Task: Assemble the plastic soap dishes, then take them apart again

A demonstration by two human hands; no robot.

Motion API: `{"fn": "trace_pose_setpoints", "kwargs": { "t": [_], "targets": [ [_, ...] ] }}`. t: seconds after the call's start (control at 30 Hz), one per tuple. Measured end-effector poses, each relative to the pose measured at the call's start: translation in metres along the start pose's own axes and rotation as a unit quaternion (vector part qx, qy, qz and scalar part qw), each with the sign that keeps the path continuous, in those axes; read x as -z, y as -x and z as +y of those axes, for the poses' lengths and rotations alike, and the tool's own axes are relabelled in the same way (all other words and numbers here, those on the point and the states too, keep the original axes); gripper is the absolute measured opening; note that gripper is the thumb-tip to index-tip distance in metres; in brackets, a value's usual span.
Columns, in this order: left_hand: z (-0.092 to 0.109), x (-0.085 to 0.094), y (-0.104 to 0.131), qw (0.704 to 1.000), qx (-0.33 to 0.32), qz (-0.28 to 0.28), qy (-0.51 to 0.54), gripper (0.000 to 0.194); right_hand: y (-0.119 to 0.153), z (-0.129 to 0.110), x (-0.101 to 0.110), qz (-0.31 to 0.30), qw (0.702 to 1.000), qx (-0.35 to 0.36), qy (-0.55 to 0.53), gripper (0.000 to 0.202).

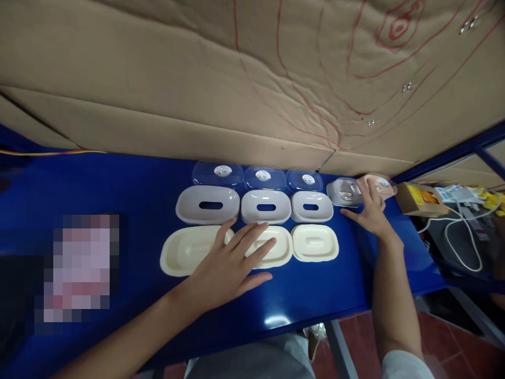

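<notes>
My left hand (pixel 232 258) is open, fingers spread, over the row of cream oval trays. It partly covers the large cream tray (pixel 179 252) and the middle cream tray (pixel 282 247); the small cream tray (pixel 315 252) lies uncovered to its right. My right hand (pixel 371 210) is at the far right of the row, fingers apart, by a lidded box with a clear cover (pixel 343 192) and a pinkish lidded box (pixel 381 185). Whether its fingertips touch either box is hard to see.
Behind the cream trays sit pale slotted oval trays (pixel 268 216) and clear lids (pixel 264 183) with round labels. A cardboard panel (pixel 158 95) stands along the back. At right are a small carton (pixel 410 202) and a white cable (pixel 450 231). A pixelated patch covers the left side.
</notes>
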State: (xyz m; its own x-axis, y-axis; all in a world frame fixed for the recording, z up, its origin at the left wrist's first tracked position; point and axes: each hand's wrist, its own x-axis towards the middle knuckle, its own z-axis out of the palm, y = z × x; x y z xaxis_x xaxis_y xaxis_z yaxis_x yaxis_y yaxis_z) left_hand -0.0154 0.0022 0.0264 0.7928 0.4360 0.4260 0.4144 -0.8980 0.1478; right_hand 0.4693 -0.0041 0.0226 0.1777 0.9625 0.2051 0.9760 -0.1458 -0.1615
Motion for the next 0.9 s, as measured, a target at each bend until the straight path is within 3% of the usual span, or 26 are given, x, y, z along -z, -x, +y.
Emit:
{"fn": "trace_pose_setpoints", "kwargs": {
  "t": [0.2, 0.33, 0.47, 0.57, 0.63, 0.7, 0.8, 0.87, 0.9],
  "targets": [
    [0.0, -0.004, 0.001, 1.0, 0.004, 0.002, 0.006, 0.042, 0.004, 0.009, 0.002, -0.005, 0.999, -0.051, -0.005, 0.104],
    [0.0, -0.007, 0.001, 1.0, 0.002, 0.005, 0.012, 0.038, 0.004, 0.007, 0.001, -0.003, 0.999, -0.016, -0.037, 0.1],
    [0.0, -0.007, 0.0, 1.0, 0.0, 0.002, 0.02, 0.037, -0.001, 0.01, -0.005, -0.024, 0.991, 0.014, -0.132, 0.11],
    [0.003, -0.005, 0.001, 0.999, 0.004, 0.011, 0.051, 0.037, -0.005, 0.012, -0.005, 0.011, 0.989, -0.011, -0.145, 0.108],
    [0.006, -0.002, 0.001, 0.991, 0.037, 0.013, 0.128, 0.04, -0.007, 0.01, 0.0, 0.055, 0.987, -0.015, -0.153, 0.103],
    [0.01, 0.003, 0.001, 0.954, 0.115, 0.003, 0.276, 0.053, -0.006, 0.001, 0.008, 0.102, 0.979, 0.005, -0.174, 0.098],
    [0.017, 0.007, 0.001, 0.817, 0.233, -0.007, 0.528, 0.088, 0.004, -0.034, 0.02, 0.132, 0.963, 0.069, -0.224, 0.096],
    [0.02, 0.006, 0.0, 0.736, 0.258, -0.002, 0.626, 0.111, 0.019, -0.072, 0.026, 0.111, 0.943, 0.145, -0.278, 0.097],
    [0.022, 0.005, 0.0, 0.71, 0.256, 0.001, 0.655, 0.121, 0.028, -0.092, 0.027, 0.083, 0.934, 0.184, -0.295, 0.1]
  ]
}}
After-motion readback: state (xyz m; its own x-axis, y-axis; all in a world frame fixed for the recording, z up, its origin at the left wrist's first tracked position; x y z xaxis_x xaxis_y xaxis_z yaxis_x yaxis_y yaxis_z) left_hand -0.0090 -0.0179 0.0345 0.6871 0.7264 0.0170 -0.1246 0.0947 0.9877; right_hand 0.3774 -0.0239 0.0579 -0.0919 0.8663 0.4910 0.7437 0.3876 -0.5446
